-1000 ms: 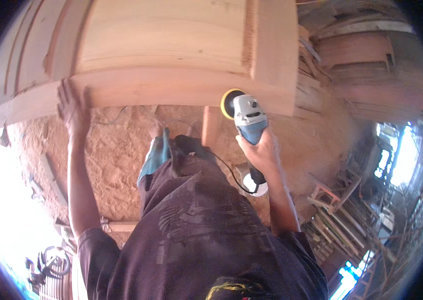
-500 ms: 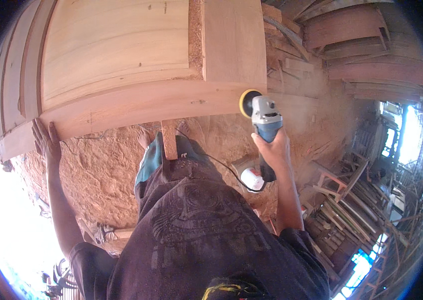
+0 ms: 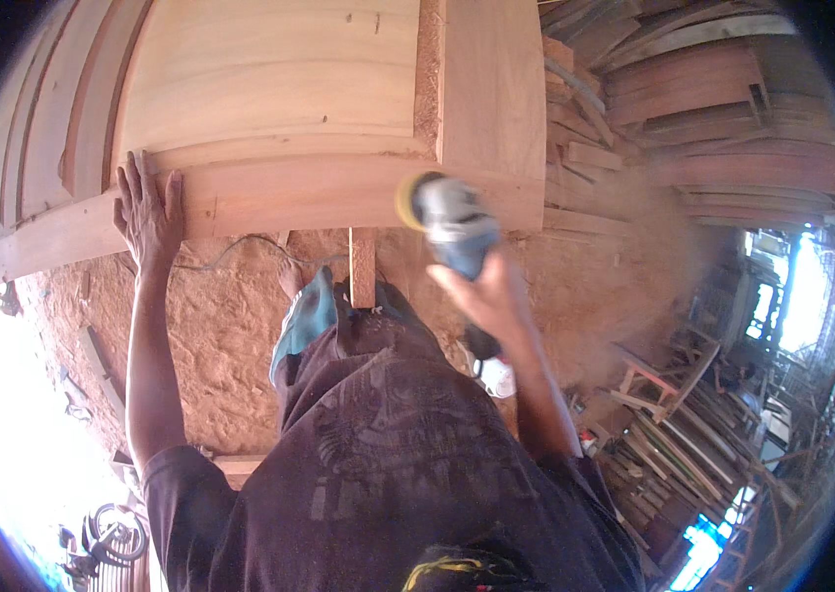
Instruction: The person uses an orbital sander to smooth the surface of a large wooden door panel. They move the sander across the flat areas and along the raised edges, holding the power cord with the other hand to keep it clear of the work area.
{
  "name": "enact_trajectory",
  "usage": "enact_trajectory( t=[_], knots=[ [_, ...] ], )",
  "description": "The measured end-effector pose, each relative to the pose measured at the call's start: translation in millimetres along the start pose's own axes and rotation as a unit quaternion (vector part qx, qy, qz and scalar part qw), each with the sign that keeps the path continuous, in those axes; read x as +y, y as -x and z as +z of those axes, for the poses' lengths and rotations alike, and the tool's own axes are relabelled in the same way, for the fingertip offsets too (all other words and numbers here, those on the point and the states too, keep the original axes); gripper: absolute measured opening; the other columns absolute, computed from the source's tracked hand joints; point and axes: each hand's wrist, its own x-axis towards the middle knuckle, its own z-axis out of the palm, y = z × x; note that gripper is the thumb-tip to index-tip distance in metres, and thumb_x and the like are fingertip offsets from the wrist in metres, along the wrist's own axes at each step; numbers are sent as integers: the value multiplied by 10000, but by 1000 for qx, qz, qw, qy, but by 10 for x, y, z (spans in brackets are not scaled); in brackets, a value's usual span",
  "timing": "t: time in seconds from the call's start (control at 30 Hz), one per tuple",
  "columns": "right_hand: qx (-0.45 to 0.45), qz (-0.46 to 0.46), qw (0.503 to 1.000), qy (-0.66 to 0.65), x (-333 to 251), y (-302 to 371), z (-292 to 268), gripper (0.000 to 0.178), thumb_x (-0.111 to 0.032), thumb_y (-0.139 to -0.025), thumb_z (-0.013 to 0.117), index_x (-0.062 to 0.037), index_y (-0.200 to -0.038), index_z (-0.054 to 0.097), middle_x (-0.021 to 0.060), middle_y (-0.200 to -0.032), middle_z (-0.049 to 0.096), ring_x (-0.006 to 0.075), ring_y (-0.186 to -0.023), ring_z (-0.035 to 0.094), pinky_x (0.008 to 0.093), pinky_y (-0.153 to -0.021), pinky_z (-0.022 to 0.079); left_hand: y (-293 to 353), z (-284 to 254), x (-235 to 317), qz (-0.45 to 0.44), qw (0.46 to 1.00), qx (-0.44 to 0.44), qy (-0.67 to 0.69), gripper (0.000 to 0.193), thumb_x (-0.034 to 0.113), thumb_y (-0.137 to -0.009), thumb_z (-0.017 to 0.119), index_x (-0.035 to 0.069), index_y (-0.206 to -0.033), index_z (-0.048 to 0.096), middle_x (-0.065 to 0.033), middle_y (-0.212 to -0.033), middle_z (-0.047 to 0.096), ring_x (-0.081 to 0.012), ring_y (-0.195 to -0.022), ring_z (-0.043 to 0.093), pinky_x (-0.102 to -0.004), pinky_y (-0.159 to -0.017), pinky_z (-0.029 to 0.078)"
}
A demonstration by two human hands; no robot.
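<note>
Gripping round-padded sander (image 3: 457, 219) at smooth wood (image 3: 289, 197)

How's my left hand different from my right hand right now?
The left hand lies spread on the near edge of the wooden panel, while the right hand is curled around a power tool with a yellow-edged disc. The left hand looks fairly sharp; the right hand looks blurred. The left hand points nearly straight ahead; the right hand angles leftward. Both are bare.

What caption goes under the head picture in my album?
Left hand on a wooden panel, right hand gripping a yellow-rimmed power tool near its edge.
</note>
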Motion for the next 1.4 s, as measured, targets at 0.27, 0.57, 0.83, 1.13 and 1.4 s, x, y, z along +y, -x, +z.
enact_trajectory(
  t=[0.27, 0.57, 0.83, 1.13, 1.4],
  knots=[
    [-36, -4, 995, 91, -638, -277, 744, 565, -264, -868, 875, 42, -1279, 637, 333, -1104, 757, 536, -1061, 746, 588, -914, 596, 14, -102, 104, -7, 1000, 1, -8, 814, 647, -1143, 467, 121, -1757, 369, -150, -1835, 326, -381, -1709, 244, -562, -1356, 185],
    [29, 133, 987, 82, 228, -118, -258, 690, -308, -843, 908, 24, -1379, 627, 330, -1250, 741, 502, -1198, 732, 562, -984, 591, 52, -76, 69, -9, 1000, -2, -22, 814, 653, -1152, 433, 125, -1766, 354, -131, -1841, 325, -358, -1718, 228, -549, -1357, 186],
    [103, 185, 976, 54, 1106, -77, -1024, 535, -313, -856, 927, 19, -1217, 713, 148, -1046, 780, 251, -875, 762, 405, -791, 601, 32, 2, -58, -3, 1000, 1, -28, 817, 667, -1151, 409, 140, -1772, 349, -105, -1850, 312, -346, -1721, 225, -546, -1361, 170],
    [19, 164, 986, 4, 302, -162, -406, 433, -313, -905, 903, -20, -1170, 726, 78, -983, 756, 184, -839, 720, 386, -767, 589, 35, -153, 136, -22, 1000, -3, -7, 827, 657, -1134, 454, 115, -1755, 382, -143, -1836, 334, -368, -1702, 275, -570, -1350, 177],
    [-124, -41, 989, 71, -1160, -516, 1132, 570, -308, -881, 870, 43, -1268, 644, 337, -1116, 753, 540, -1097, 736, 593, -934, 588, 14, -155, 213, -26, 1000, -8, 4, 846, 680, -1115, 492, 128, -1748, 400, -112, -1830, 358, -357, -1695, 298, -548, -1348, 212]
  ],
)
